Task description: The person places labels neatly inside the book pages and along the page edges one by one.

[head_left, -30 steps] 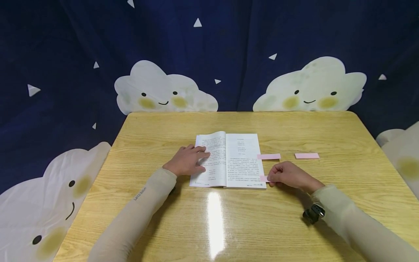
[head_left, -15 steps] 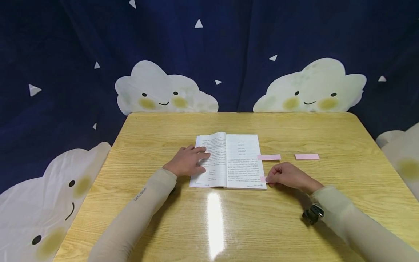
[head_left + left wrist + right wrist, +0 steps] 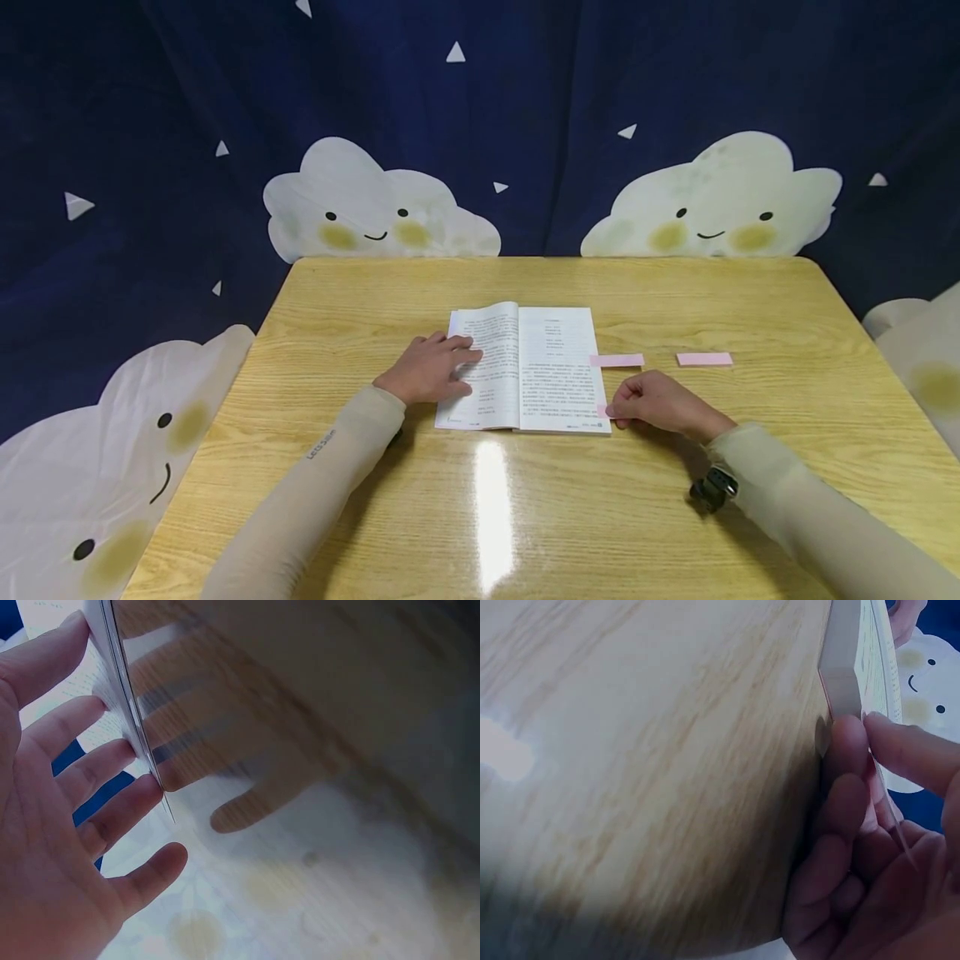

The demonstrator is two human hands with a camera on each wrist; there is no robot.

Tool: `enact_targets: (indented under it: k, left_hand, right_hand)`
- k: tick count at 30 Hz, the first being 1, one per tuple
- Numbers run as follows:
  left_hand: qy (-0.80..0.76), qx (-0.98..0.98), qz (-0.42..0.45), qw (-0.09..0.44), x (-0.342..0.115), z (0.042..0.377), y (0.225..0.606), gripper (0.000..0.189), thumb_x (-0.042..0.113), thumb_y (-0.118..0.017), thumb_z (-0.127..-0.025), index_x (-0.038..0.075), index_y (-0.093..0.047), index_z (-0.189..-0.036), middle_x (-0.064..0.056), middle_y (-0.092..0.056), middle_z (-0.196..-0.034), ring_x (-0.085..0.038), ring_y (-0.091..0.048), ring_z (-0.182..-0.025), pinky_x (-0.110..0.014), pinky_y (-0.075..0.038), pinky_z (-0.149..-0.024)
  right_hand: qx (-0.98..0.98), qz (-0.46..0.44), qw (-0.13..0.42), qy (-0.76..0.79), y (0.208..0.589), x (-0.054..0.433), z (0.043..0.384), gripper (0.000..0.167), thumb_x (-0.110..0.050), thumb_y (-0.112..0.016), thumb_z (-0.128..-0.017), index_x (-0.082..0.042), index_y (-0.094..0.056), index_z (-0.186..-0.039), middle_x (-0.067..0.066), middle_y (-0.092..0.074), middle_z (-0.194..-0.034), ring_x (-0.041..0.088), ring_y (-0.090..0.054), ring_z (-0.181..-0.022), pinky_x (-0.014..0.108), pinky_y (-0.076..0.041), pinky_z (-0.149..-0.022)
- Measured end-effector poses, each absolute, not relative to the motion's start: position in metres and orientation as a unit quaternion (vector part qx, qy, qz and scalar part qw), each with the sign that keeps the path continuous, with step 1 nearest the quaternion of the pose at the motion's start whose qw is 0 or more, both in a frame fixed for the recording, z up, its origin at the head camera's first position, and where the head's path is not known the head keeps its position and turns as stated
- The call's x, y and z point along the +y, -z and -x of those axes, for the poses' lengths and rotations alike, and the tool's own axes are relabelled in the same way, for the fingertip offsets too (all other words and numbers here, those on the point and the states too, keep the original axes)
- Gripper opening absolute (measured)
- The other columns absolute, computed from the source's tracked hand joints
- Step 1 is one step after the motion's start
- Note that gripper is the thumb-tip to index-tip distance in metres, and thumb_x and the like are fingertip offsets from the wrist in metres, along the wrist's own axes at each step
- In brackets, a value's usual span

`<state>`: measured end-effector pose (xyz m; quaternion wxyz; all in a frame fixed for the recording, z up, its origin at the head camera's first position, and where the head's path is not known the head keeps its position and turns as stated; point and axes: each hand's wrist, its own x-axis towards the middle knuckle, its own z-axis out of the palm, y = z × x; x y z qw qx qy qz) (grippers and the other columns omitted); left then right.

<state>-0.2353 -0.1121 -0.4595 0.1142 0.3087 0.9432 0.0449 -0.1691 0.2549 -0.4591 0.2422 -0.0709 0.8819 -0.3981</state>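
Note:
An open book (image 3: 557,333) with printed text lies on the wooden table. My left hand (image 3: 429,369) rests on its left page, fingers spread and nearly straight; the left wrist view shows that hand (image 3: 82,787) at the book's edge. Beside the lower right edge, my right hand (image 3: 663,404) pinches a pink sticky strip (image 3: 602,412) between thumb and forefinger. Its left end overlaps the right page, while the fingers hide most of it. In the right wrist view the fingertips (image 3: 849,739) are right at the corner of the page block (image 3: 842,664).
A second pink strip (image 3: 618,361) sticks out from the book's right edge, just above the right hand. Farther right, a third pink strip (image 3: 704,359) lies on the table (image 3: 420,517). A dark blue curtain (image 3: 525,100) with clouds hangs behind the table.
My right hand has slid slightly left along the strip toward the book's edge, so less of the pink shows. The left hand has stayed in place.

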Motion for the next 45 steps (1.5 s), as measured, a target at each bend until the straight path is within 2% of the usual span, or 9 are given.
enact_targets:
  k: [10,17,22,31,45]
  left_hand:
    - [-0.045,0.943,-0.31,0.116,-0.113,0.236,0.46,0.057,0.045,-0.064,-0.093,0.029,-0.051,-0.146,0.0,-0.042,-0.157,-0.033,-0.041,-0.143,-0.058,-0.036,-0.11]
    - [-0.045,0.942,-0.314,0.111,-0.113,0.236,0.46,0.056,0.045,-0.064,-0.094,0.029,-0.051,-0.146,0.0,-0.043,-0.157,-0.033,-0.042,-0.142,-0.058,-0.037,-0.109]
    - [-0.045,0.941,-0.317,0.11,-0.112,0.237,0.46,0.056,0.045,-0.064,-0.093,0.029,-0.052,-0.146,0.0,-0.043,-0.157,-0.032,-0.042,-0.141,-0.058,-0.038,-0.109]
    - [-0.048,0.942,-0.31,0.118,-0.112,0.237,0.461,0.057,0.045,-0.066,-0.092,0.03,-0.052,-0.145,0.0,-0.043,-0.157,-0.033,-0.041,-0.142,-0.058,-0.037,-0.11]
    - [-0.037,0.944,-0.307,0.117,-0.112,0.235,0.46,0.058,0.047,-0.066,-0.092,0.03,-0.051,-0.146,0.001,-0.043,-0.157,-0.034,-0.042,-0.142,-0.058,-0.037,-0.11]
  right_hand:
    - [0.884,0.073,0.238,0.397,0.46,0.256,0.17,0.023,-0.024,-0.069,-0.092,-0.004,-0.067,-0.081,0.003,-0.066,-0.072,0.01,-0.049,-0.064,0.021,-0.038,-0.058]
    - [0.903,0.062,0.231,0.357,0.458,0.253,0.17,0.034,-0.039,-0.071,-0.09,-0.008,-0.067,-0.078,0.002,-0.064,-0.071,0.011,-0.043,-0.06,0.024,-0.033,-0.054]
    - [0.911,0.053,0.224,0.342,0.459,0.252,0.17,0.035,-0.041,-0.071,-0.089,-0.01,-0.067,-0.075,0.001,-0.061,-0.067,0.012,-0.043,-0.057,0.025,-0.034,-0.052]
    - [0.915,0.032,0.23,0.33,0.456,0.246,0.174,0.034,-0.039,-0.076,-0.083,-0.011,-0.064,-0.068,-0.004,-0.052,-0.058,0.012,-0.044,-0.054,0.026,-0.036,-0.051]
    - [0.915,0.059,0.242,0.318,0.458,0.246,0.177,0.034,-0.039,-0.076,-0.083,-0.012,-0.062,-0.068,-0.007,-0.05,-0.057,0.011,-0.043,-0.053,0.025,-0.035,-0.05]
